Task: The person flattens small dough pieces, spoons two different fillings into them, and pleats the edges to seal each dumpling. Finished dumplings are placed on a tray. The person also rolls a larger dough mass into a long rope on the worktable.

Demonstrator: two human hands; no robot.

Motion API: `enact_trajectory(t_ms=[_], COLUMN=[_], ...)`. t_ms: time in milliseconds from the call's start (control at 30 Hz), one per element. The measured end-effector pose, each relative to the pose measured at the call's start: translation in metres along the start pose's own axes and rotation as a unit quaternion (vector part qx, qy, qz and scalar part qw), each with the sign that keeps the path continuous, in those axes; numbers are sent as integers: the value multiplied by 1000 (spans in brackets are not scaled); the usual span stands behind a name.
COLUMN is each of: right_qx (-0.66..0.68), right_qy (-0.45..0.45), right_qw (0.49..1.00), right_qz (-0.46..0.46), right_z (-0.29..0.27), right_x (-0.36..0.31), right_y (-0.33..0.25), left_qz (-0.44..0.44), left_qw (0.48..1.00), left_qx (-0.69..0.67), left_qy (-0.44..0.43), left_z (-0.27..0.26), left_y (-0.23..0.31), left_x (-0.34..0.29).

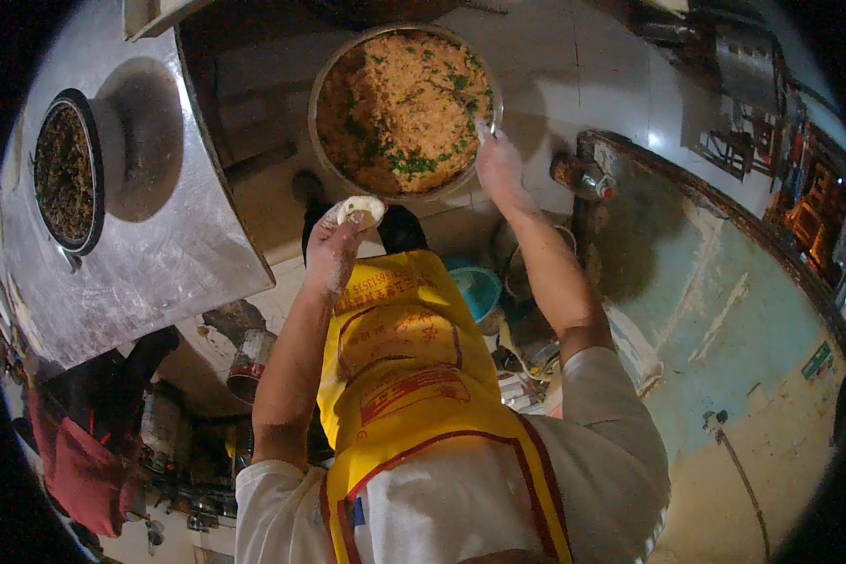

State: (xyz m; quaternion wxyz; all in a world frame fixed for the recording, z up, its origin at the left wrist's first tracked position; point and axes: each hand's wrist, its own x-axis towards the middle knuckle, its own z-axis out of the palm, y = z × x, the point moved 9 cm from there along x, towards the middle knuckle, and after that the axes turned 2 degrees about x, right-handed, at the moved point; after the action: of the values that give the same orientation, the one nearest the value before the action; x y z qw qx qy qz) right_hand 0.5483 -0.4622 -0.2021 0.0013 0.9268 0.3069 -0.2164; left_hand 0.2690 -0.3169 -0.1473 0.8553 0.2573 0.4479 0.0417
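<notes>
My left hand (333,246) pinches a round, pale dough wrapper (362,209) just in front of a large metal bowl (321,155). Inside that bowl is an orange-brown, crumbly filling (414,103) flecked with chopped green leaves. At the bowl's right rim, my right hand (501,171) is closed around a thin utensil (483,130). The utensil's far end is hard to make out against the filling. Whitish powder dusts both hands.
A metal-topped table (150,273) on the left bears a dark-rimmed bowl (101,179) of dark chopped filling. Low on the right are a teal basin (477,289) and a jar (583,177), beside a worn pale-green panel (705,282). A can (251,365) stands below the table.
</notes>
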Motion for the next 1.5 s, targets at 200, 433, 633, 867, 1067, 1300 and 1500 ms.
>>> enact_trajectory(t_ms=[200,433,633,867,1067,1300,1500], right_qx=[9,46,68,550,564,336,182], right_qy=[-38,-7,-132,-206,-336,-208,-163], right_qw=[999,999,988,789,733,916,967], right_qz=[15,-13,35,183,181,-67,-72], right_z=[22,3,21,14,-31,-89,-115], right_x=[-7,-7,-12,-27,-62,-46,-57], right_y=[-13,-32,-40,-26,-32,-75,-81], left_qz=[21,-5,5,3,-49,126,166], left_qw=[999,996,998,998,975,956,930], left_qx=[12,69,43,63,195,264,327], left_qy=[-30,56,47,18,98,-37,27], left_z=[2,-28,-44,-59,-38,36,32], left_y=[8,0,-14,-18,-12,12,22], left_x=[5,12,29,52,83,95,101])
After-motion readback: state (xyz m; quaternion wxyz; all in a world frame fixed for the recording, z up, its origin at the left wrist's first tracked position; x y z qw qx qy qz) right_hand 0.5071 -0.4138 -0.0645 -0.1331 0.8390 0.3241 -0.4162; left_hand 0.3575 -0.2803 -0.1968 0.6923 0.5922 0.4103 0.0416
